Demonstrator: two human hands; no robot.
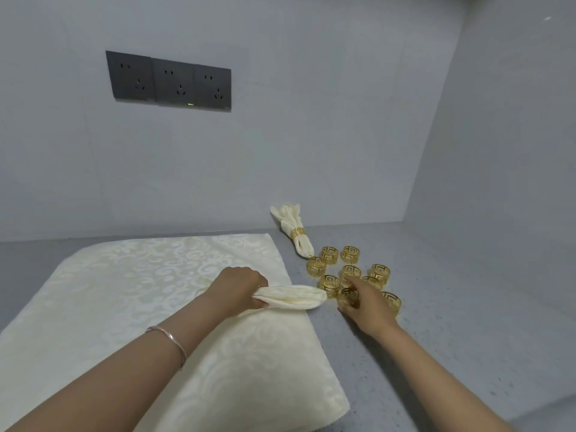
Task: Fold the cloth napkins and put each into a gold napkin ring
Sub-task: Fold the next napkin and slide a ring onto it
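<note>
Napkins and rings laid out on a counter.
A spread napkin covers the counter's left part, reaching its front edge. Over that napkin's right edge the left hand grips a rolled napkin. Just right sits a cluster of loose rings; the right hand holds the front ring. Behind the cluster, near the back edge, lies a ringed napkin.

Left hand round seemingly rolled napkin
</note>
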